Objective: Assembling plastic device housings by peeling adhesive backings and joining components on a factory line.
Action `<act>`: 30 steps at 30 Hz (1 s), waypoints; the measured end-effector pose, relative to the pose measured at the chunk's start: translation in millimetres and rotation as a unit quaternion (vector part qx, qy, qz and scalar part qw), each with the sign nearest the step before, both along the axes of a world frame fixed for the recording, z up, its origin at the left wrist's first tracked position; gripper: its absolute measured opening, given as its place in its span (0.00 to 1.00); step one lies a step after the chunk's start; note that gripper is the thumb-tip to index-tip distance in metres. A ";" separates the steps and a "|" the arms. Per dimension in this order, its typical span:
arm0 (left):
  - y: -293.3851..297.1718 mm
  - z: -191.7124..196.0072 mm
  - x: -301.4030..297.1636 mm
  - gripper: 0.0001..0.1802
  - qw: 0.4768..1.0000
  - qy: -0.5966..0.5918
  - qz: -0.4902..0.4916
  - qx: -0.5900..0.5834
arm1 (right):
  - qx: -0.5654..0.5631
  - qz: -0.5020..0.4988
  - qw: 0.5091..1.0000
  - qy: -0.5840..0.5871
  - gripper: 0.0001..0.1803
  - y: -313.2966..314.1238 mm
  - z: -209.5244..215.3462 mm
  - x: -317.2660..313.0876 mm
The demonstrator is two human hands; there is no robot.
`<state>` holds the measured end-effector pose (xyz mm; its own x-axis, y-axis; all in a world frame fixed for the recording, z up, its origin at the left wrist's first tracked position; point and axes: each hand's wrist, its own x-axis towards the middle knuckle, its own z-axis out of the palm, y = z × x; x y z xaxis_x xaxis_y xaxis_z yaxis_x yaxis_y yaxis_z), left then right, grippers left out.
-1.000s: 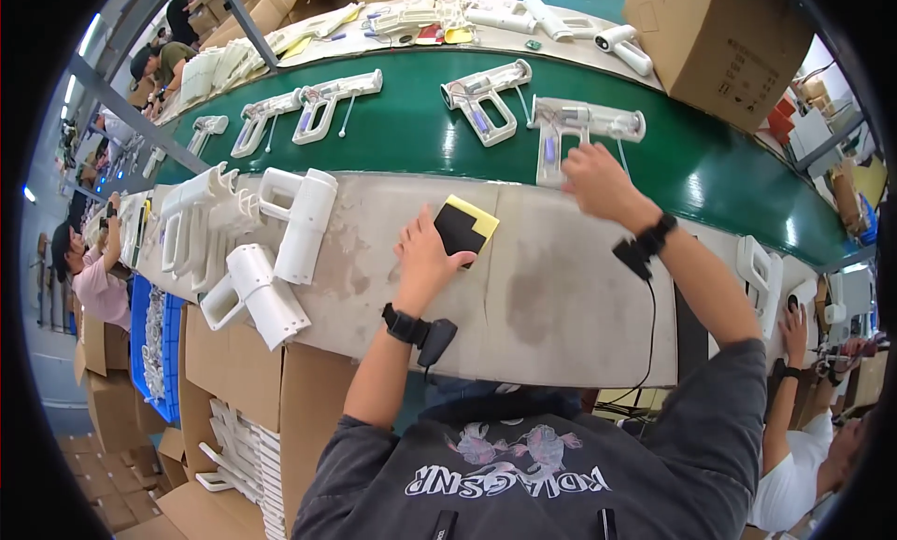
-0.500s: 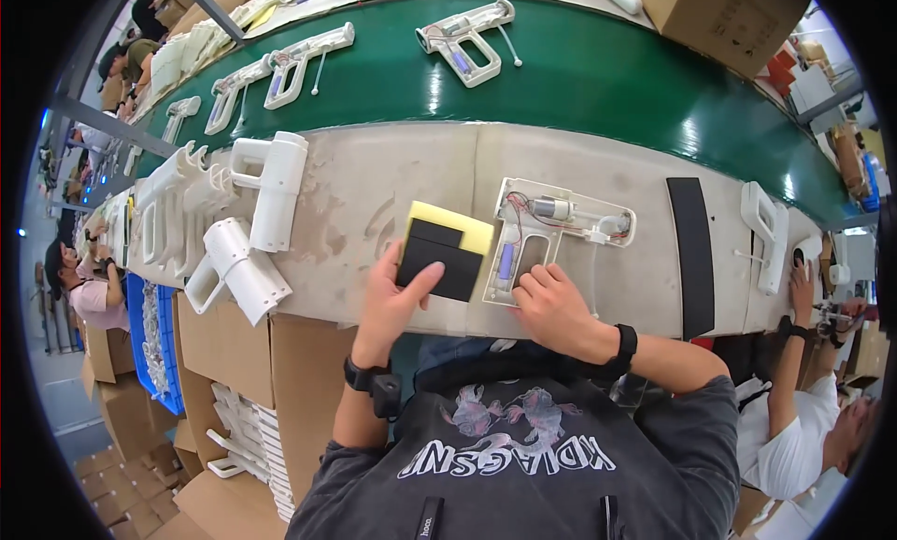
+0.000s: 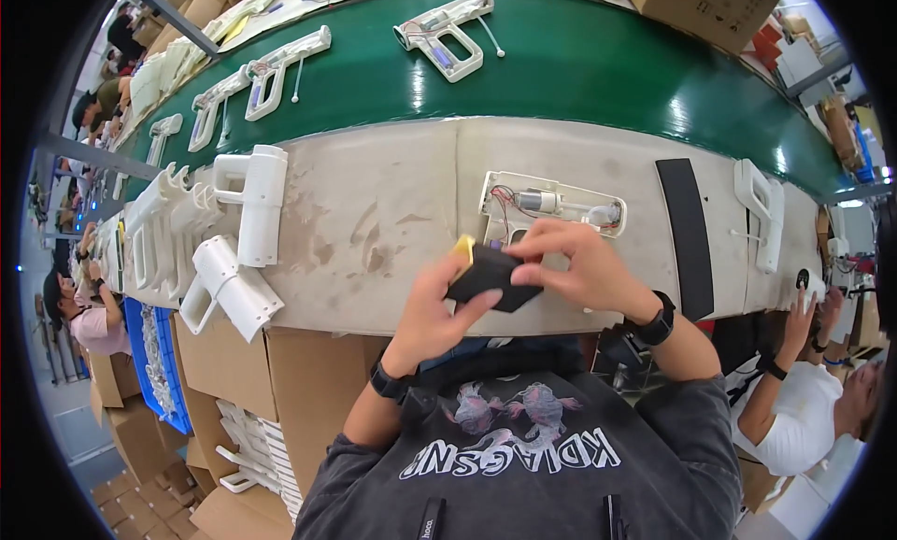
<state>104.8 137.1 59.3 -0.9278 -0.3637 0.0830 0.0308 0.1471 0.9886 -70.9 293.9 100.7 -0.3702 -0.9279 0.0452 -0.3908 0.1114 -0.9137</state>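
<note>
Both of my hands hold a black block with a yellow face (image 3: 489,277) just above the near edge of the grey workbench (image 3: 374,204). My left hand (image 3: 437,302) grips it from below and the left. My right hand (image 3: 577,264) pinches its right end from above. Right behind the block lies an open white gun-shaped shell half (image 3: 551,204) with a small motor and wires inside. The shell's handle is hidden behind my hands.
A green conveyor belt (image 3: 598,73) carries more white shells (image 3: 447,33) beyond the bench. Stacked white shells (image 3: 248,204) lie at the left, a black strip (image 3: 687,236) and another shell (image 3: 761,208) at the right. Cardboard boxes stand below. Another person (image 3: 804,400) works at my right.
I have lifted the black and yellow block off the bench. My right hand left the open shell and joined my left hand on the block.
</note>
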 end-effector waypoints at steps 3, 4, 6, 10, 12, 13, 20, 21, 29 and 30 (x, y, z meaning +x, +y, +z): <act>-3.7 0.5 18.9 0.16 0.997 -0.045 -0.058 -0.035 | 0.015 0.070 0.994 -0.081 0.16 8.4 -2.3 -3.4; -5.3 0.4 21.9 0.16 0.992 -0.050 -0.085 -0.072 | 0.015 0.086 0.992 -0.093 0.15 9.0 -4.1 -2.9; -0.1 4.8 24.2 0.15 0.995 -0.065 -0.059 -0.038 | -0.003 -0.021 1.000 -0.005 0.14 5.6 -18.2 -24.7; -6.5 1.7 26.2 0.17 0.992 -0.089 0.011 0.089 | 0.017 -0.163 0.959 0.230 0.12 -0.5 -39.2 -60.2; -6.9 -5.6 24.2 0.18 0.987 -0.057 0.036 0.148 | 0.012 -0.147 0.954 0.259 0.12 -1.6 -51.3 -55.7; -6.3 -5.5 23.2 0.18 0.987 -0.058 0.036 0.149 | 0.005 -0.130 0.949 0.287 0.12 -2.8 -54.7 -52.8; -1.9 -6.1 12.0 0.19 0.979 -0.070 0.059 0.182 | 0.049 -0.120 0.942 0.311 0.14 -6.9 -47.6 -49.2; -1.8 -6.9 10.7 0.19 0.980 -0.071 0.055 0.178 | 0.036 -0.138 0.941 0.308 0.15 -7.3 -42.7 -45.5; 2.6 9.5 3.6 0.14 0.995 -0.095 -0.016 -0.027 | -0.034 0.020 0.999 -0.003 0.18 -16.1 -8.1 3.5; 0.6 6.7 5.7 0.14 0.995 -0.096 -0.016 -0.027 | -0.034 0.019 0.999 -0.004 0.18 -15.2 -10.1 4.7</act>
<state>110.5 137.7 66.0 -0.9398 -0.3326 -0.0783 -0.1524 0.2030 0.9672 -66.2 278.7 90.5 -0.3361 -0.9358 0.1063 -0.3866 0.0342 -0.9216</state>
